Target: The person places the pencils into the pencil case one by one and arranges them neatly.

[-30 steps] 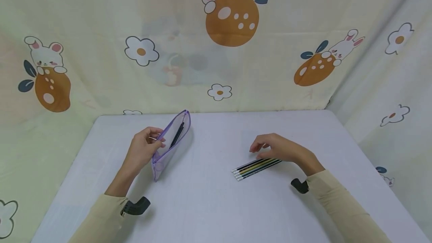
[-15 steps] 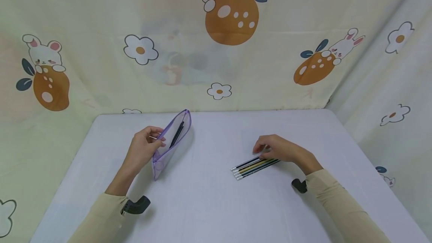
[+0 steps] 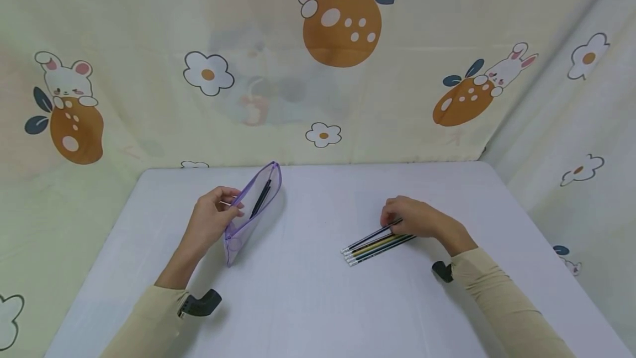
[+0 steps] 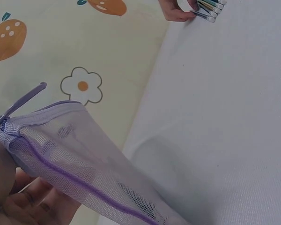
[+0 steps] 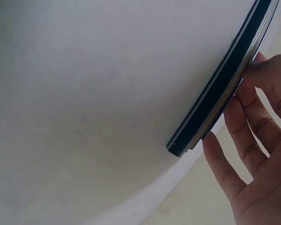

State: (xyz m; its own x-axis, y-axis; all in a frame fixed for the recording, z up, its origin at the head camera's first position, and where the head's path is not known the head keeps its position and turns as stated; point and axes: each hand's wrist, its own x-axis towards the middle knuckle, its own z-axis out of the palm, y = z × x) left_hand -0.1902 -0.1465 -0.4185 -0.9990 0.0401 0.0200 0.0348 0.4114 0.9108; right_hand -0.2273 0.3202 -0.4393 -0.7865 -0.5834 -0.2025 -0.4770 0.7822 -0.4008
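Observation:
My left hand (image 3: 211, 217) holds the near-left rim of a purple mesh zip pencil case (image 3: 236, 244), whose mouth gapes upward. Dark pencil-like sticks (image 3: 260, 199) lie inside it. In the left wrist view the mesh case (image 4: 79, 161) fills the lower left, its zip pull sticking out. On the right, a row of pencils (image 3: 380, 249) with white ends lies slanted on the table. My right hand (image 3: 417, 218) pinches one dark pencil (image 3: 371, 235) at its far end, tilted up from the row. In the right wrist view, fingers (image 5: 241, 133) touch the bundle's edge.
A white-covered table (image 3: 308, 303) extends under both hands. Behind it hangs a pale curtain (image 3: 149, 109) with rabbit and flower prints, and another stretch of curtain (image 3: 551, 126) borders the right side. Black wrist devices (image 3: 201, 304) sit at both sleeves.
My right hand has shifted slightly right and now raises one pencil's far end off the row. The left hand and the pencil case have stayed in place.

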